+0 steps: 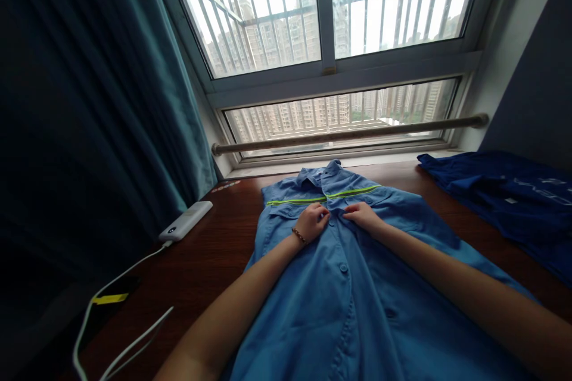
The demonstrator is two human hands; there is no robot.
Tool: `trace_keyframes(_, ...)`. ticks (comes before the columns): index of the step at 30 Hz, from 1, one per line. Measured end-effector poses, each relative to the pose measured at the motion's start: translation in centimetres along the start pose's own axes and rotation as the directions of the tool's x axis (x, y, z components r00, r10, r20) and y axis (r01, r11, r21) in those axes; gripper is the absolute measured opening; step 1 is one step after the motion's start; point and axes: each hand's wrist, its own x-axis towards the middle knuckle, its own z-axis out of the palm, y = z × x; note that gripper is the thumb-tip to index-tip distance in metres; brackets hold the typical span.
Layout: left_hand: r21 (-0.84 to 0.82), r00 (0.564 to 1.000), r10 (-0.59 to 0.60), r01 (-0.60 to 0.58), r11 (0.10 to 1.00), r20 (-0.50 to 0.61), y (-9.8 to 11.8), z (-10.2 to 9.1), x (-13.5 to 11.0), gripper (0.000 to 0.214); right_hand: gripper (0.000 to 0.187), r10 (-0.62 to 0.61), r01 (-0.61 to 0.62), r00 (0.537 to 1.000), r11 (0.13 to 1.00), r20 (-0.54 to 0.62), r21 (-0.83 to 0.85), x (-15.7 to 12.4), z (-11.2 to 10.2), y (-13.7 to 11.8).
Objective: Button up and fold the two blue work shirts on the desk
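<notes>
A light blue button-up shirt [348,286] with a lime-green chest stripe lies flat, front up, on a dark wooden table [214,250], its collar toward the window. My left hand [311,220] has its fingers curled and pinched on the shirt's front placket just below the stripe; a bead bracelet is on that wrist. Facing it from the other side of the placket, my right hand [363,215] pinches the same strip of fabric. The two hands almost touch near the top buttons.
A white power bank [186,221] with a white cable [120,286] lies on the table's left. A dark blue garment [504,196] sits at the right. A teal curtain [89,101] hangs on the left; a barred window [330,41] and a rail [348,133] are behind.
</notes>
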Motion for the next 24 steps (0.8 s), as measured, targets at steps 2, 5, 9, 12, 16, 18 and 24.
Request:
trace_keyframes(2,-0.067,0.997,-0.013,0.018,0.998,0.078,0.3,-0.2,-0.1,0.015,0.014,0.007,-0.013,1.0,0.972,0.027,0.237,-0.2,0.0,0.5)
trace_keyframes(5,-0.118,0.981,-0.045,0.068,0.991,0.188,0.4,-0.3,0.0,0.021,0.024,0.027,-0.064,0.996,0.867,0.082,0.494,-0.8,-0.1,0.8)
trace_keyframes(9,-0.17,0.949,-0.098,0.154,0.973,0.301,0.1,-0.5,0.3,0.027,0.03,0.052,-0.107,0.992,0.825,0.114,0.555,-1.0,-0.1,0.4)
trace_keyframes(12,-0.212,0.942,-0.109,0.183,0.96,0.319,-0.1,-0.5,0.4,0.026,0.03,0.037,-0.104,0.991,0.82,0.13,0.563,-1.0,-0.2,0.1)
trace_keyframes(16,-0.275,0.984,-0.058,0.103,0.956,0.166,0.3,-0.4,0.1,0.02,0.031,0.011,-0.077,0.993,0.821,0.118,0.566,-1.0,-0.3,0.2)
trace_keyframes(18,-0.311,0.996,-0.034,0.06,0.949,0.088,0.9,-0.4,0.0,0.018,0.032,-0.01,-0.057,0.994,0.816,0.112,0.575,-0.9,-0.3,0.5)
trace_keyframes(24,-0.278,0.999,-0.044,0.047,0.959,0.015,1.8,-0.3,0.4,0.012,0.029,0.012,-0.084,0.993,0.782,0.119,0.617,-0.7,-0.1,0.6)
